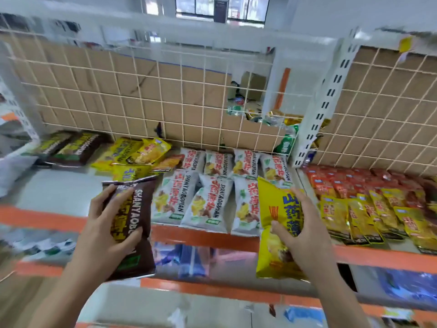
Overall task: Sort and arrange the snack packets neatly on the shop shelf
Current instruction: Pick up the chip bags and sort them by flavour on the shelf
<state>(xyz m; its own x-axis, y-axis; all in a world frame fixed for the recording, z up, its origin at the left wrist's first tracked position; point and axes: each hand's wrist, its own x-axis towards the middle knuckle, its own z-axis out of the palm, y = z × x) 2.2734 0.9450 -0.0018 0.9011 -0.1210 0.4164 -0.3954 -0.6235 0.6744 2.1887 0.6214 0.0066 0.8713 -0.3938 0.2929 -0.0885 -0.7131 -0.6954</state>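
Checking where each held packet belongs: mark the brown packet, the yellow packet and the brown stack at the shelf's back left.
brown packet (139, 200), head view, upper printed face.
yellow packet (272, 200), head view, upper printed face.
brown stack (78, 147), head view, top packet's face.

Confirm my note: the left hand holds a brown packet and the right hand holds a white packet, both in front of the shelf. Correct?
Not quite. The head view shows the right hand holding a yellow packet, not white. The left hand does hold a brown packet, both in front of the shelf.
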